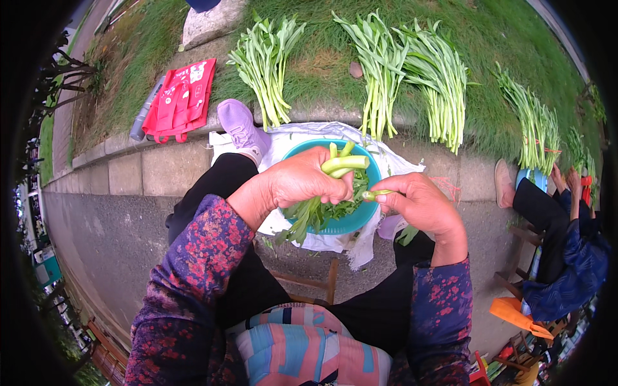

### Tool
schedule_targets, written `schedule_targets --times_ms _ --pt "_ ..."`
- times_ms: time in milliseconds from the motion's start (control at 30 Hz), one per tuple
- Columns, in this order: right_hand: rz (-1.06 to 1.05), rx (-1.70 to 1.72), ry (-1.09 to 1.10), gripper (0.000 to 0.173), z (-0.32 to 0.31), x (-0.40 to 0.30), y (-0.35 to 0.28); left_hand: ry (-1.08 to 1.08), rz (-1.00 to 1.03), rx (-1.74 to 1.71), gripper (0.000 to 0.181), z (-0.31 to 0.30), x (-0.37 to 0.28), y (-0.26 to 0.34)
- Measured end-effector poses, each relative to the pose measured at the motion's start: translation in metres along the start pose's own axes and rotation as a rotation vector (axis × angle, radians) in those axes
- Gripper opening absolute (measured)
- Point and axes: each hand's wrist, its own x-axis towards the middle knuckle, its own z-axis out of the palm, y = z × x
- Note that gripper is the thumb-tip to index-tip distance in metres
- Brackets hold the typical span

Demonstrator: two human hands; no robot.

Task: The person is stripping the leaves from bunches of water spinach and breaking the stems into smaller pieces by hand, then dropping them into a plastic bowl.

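My left hand (309, 176) is closed around several thick pale-green vegetable stalks (345, 164), whose leaves hang down over the basin. To its right, my right hand (417, 200) pinches a short green stalk piece (376, 194) between thumb and fingers. Beneath both hands is a round teal plastic basin (348, 226) with loose green leaves (355, 193) in it. The basin stands on a white woven plastic sack (338, 129). My left hand hides part of the basin and the leaves.
Bunches of leafy stalks lie on the grass (267, 72), (379, 72), (437, 87) beyond the stone kerb. A red bag (181, 101) and a grey cylinder (146, 113) lie at the left. At the right another person (560, 270) sits by more stalks (531, 130) and a blue container (533, 178).
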Motion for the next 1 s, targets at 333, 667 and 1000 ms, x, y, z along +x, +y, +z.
schedule_targets --times_ms 333,667,1000 --pt "-0.058 0.654 0.18 0.022 0.004 0.008 -0.017 0.165 0.055 -0.135 0.032 -0.003 0.011 -0.006" --pt "-0.07 0.937 0.322 0.016 0.019 0.03 -0.021 0.096 0.156 -0.369 0.035 0.005 0.021 -0.009" --pt "-0.044 1.22 0.292 0.041 0.026 0.038 -0.022 0.063 0.171 -0.327 0.033 0.01 0.028 -0.015"
